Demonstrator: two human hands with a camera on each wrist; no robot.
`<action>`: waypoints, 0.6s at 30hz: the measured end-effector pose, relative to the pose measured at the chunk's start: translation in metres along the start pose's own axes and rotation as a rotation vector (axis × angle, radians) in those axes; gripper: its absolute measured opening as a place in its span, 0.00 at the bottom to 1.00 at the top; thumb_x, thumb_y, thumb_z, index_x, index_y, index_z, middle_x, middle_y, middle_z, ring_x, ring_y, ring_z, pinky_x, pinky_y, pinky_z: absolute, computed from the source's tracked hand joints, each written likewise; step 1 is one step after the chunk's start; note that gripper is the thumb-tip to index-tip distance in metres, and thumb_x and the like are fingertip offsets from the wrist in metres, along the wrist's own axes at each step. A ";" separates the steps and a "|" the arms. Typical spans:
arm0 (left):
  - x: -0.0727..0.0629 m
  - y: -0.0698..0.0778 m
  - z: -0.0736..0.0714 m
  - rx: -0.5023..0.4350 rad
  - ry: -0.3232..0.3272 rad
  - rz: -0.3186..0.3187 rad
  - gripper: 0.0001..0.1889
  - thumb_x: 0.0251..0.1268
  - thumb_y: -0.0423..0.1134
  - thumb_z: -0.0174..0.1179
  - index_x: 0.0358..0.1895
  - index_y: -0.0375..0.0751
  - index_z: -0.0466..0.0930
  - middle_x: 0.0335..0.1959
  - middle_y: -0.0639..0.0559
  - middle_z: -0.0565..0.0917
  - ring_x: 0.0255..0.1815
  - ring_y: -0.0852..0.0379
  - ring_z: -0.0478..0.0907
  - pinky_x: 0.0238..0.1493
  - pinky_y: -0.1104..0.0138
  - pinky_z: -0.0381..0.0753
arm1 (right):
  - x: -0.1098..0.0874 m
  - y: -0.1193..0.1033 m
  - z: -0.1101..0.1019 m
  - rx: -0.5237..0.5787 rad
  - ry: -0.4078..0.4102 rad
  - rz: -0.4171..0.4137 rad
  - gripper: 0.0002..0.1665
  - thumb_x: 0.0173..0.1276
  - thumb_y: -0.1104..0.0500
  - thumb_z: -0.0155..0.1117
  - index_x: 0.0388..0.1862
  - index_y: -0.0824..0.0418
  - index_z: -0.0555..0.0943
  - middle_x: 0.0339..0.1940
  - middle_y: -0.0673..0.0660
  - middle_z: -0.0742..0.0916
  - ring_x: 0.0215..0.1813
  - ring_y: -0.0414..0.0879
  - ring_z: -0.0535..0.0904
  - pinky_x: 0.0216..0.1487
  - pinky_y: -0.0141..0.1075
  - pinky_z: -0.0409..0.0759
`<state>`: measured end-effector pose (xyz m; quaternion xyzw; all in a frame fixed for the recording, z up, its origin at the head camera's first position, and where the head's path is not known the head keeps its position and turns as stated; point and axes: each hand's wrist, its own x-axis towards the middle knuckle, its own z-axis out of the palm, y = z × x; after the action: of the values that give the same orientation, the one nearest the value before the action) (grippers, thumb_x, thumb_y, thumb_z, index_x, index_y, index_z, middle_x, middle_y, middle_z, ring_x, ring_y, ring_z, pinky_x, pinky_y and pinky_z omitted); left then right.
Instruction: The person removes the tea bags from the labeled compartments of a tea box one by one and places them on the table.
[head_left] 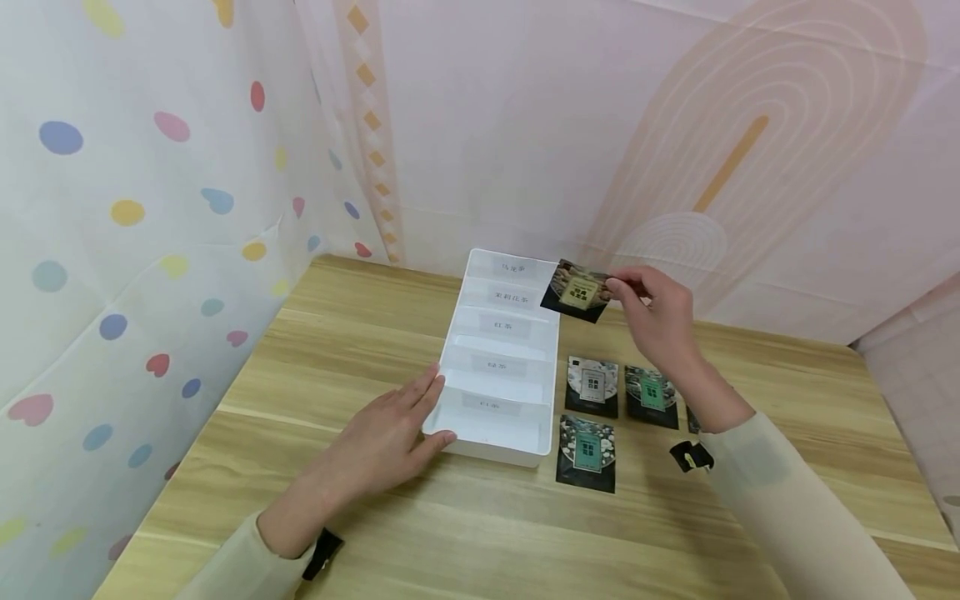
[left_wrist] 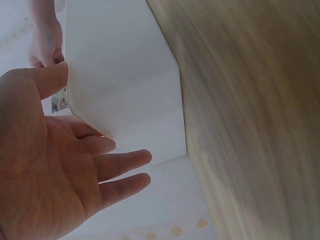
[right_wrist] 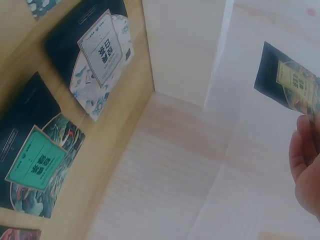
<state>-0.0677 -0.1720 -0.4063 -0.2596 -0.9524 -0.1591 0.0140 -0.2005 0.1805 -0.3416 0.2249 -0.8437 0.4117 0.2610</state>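
Between thumb and fingers my right hand (head_left: 660,312) pinches a dark tea sachet (head_left: 576,290) with a yellow-gold label, raised beside the far right edge of a white divided box (head_left: 487,454). In the right wrist view the same sachet (right_wrist: 287,80) hangs tilted from the fingertips. My left hand (head_left: 390,437) rests against the box's near left corner with its fingers extended. From the left wrist view, thumb and fingers touch the white box wall (left_wrist: 125,75). Labelled compartments run along the box, and no sachet shows inside them.
Right of the box lie a grey-label sachet (head_left: 592,387), a green-label sachet (head_left: 651,396) and a teal-label sachet (head_left: 586,452). Another sachet (head_left: 693,421) is mostly hidden by the right forearm. Patterned cloth (head_left: 480,125) hangs behind the wooden table (head_left: 300,350).
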 end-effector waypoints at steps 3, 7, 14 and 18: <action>0.000 0.000 0.000 0.000 0.002 0.001 0.40 0.78 0.55 0.60 0.77 0.25 0.65 0.80 0.33 0.63 0.76 0.39 0.70 0.70 0.45 0.75 | -0.003 -0.002 -0.005 -0.001 0.008 0.011 0.05 0.72 0.70 0.69 0.44 0.71 0.88 0.37 0.63 0.91 0.38 0.40 0.82 0.38 0.22 0.74; 0.000 0.000 0.000 0.000 0.004 0.002 0.40 0.78 0.55 0.60 0.76 0.24 0.65 0.80 0.33 0.63 0.75 0.38 0.70 0.70 0.46 0.75 | -0.006 -0.003 -0.010 -0.004 0.018 0.007 0.05 0.72 0.70 0.69 0.44 0.71 0.88 0.37 0.63 0.91 0.38 0.34 0.80 0.37 0.22 0.73; 0.000 -0.001 0.001 -0.001 0.005 0.004 0.40 0.78 0.56 0.60 0.77 0.25 0.65 0.80 0.33 0.63 0.75 0.39 0.70 0.70 0.46 0.75 | -0.014 -0.004 -0.018 0.007 0.046 -0.056 0.03 0.71 0.73 0.69 0.41 0.72 0.88 0.35 0.63 0.90 0.37 0.30 0.78 0.37 0.22 0.72; 0.000 -0.002 0.002 0.000 0.008 0.005 0.40 0.78 0.55 0.60 0.77 0.24 0.65 0.80 0.33 0.64 0.75 0.39 0.71 0.69 0.46 0.76 | -0.020 -0.004 -0.023 0.018 0.049 -0.050 0.03 0.70 0.75 0.68 0.41 0.73 0.88 0.35 0.64 0.90 0.36 0.29 0.78 0.36 0.21 0.72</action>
<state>-0.0685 -0.1730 -0.4082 -0.2613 -0.9517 -0.1602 0.0182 -0.1770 0.2003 -0.3396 0.2379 -0.8275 0.4179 0.2897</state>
